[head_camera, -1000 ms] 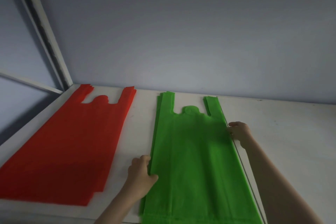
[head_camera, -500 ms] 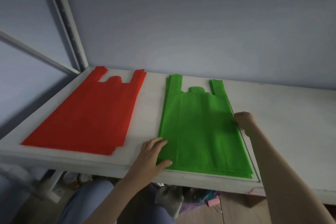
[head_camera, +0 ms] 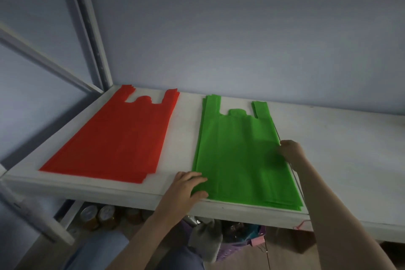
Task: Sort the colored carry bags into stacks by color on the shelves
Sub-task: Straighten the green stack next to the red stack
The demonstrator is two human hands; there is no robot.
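— A white shelf (head_camera: 328, 160) against a pale blue wall: what step is this?

— Squaring the green bags (head_camera: 238, 155), stacked beside the red bags (head_camera: 122, 138). The left hand (head_camera: 186, 188) lies flat, fingers spread, on the near left corner; the right hand (head_camera: 289, 151) touches the right edge, fingers hidden, so its grip is unclear.

— Next?

— Probably letting go and fetching more bags.
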